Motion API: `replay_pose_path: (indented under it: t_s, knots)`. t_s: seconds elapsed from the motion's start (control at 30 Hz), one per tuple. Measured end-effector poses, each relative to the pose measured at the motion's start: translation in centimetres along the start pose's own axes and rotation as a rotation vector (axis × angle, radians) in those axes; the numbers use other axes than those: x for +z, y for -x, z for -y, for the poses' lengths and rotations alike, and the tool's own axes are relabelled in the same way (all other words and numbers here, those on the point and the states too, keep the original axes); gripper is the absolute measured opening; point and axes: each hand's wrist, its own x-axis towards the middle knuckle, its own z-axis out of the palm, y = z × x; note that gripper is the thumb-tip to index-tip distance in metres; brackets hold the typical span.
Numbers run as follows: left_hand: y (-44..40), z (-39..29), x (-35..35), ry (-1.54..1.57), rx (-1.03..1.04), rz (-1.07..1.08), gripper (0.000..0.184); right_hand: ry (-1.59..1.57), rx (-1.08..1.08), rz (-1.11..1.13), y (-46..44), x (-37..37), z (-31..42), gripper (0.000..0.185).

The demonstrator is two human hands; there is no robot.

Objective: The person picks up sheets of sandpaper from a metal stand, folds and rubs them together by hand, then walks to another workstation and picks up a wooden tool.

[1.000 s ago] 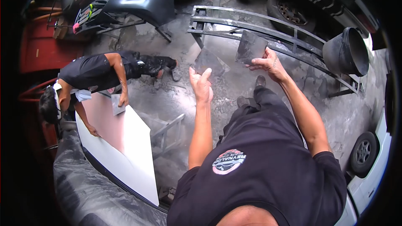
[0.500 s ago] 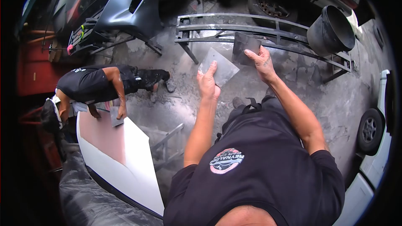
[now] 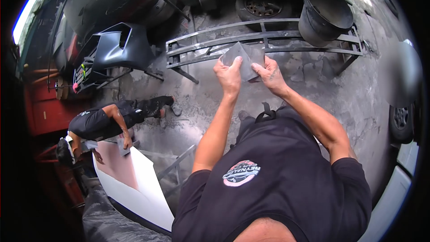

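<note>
My left hand (image 3: 229, 75) grips a light grey, flat square spreader (image 3: 233, 54), thumb on top and fingers beneath. A darker square spreader (image 3: 256, 55) is in my right hand (image 3: 272, 75), its thumb on the near face. The two plates meet and overlap in front of my chest, one corner pointing away from me. Whether anything lies between them is hidden. Both hands are above the floor, short of the metal rack.
A long metal rack (image 3: 215, 43) carries a black bucket (image 3: 309, 24). At left, a co-worker (image 3: 101, 121) bends over a white panel (image 3: 148, 188) with a pinkish area, holding a grey plate. A dark bumper piece (image 3: 123, 49) stands behind. Vehicles and loose wheels surround the floor.
My hands have come together, so the two spreaders, apart before, now overlap. The view has shifted, with the rack and bucket lying further left. The co-worker's plate stays at the panel.
</note>
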Motion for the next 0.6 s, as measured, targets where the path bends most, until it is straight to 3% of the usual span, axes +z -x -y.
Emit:
replay_pose_path:
  t_s: [0.27,0.4,0.47,0.53,0.6]
  knots:
    - [-0.7,-1.0,12.4,-0.058,0.001,0.326,0.017,-0.021,0.227,0.145,0.8,-13.1,3.2,0.029]
    - [-1.4,-0.2,17.3,-0.14,-0.015,0.525,0.02,-0.007,0.231,0.189,1.7,-17.2,5.5,0.03]
    - [-2.0,0.3,19.2,-0.084,-0.13,0.656,0.022,0.066,0.361,0.259,1.8,-19.5,6.2,0.033]
    - [-2.2,1.0,20.2,-0.111,-0.14,0.642,0.021,0.099,0.369,0.275,1.1,-23.0,3.4,0.037]
    - [-2.9,1.7,20.6,0.242,-0.192,0.275,0.022,-0.159,0.224,0.014,0.4,-26.0,-1.0,0.036]
